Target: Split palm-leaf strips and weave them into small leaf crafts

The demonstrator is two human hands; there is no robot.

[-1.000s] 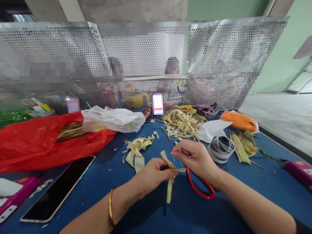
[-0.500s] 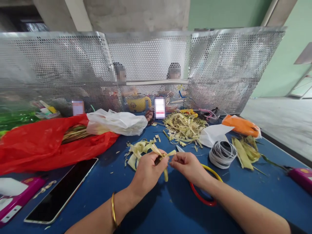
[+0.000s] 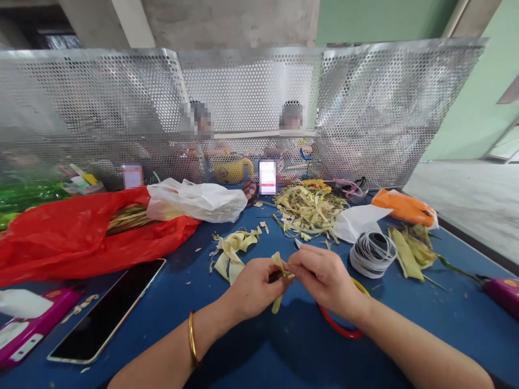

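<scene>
Left hand [image 3: 253,289] clamps the dried-leaf strip [image 3: 277,304] above the table [image 3: 162,308]; right hand [image 3: 326,278] bunches its fingertips at the strip's right side, exact grip hidden. Best: firm left pinch, small gentle right-hand moves, lest the leaf split.

This looks like a handicraft workshop: the blue worktop [image 3: 263,351] bears a heap of dry leaf trimmings [image 3: 310,208] at one o'clock, scissors [image 3: 343,329] with coloured handles at two and a coil of pale cord [image 3: 372,255] just beyond them; at twelve, two people [image 3: 291,120] show through a perforated metal screen [image 3: 251,81], with bare concrete wall [image 3: 235,21] above.
</scene>
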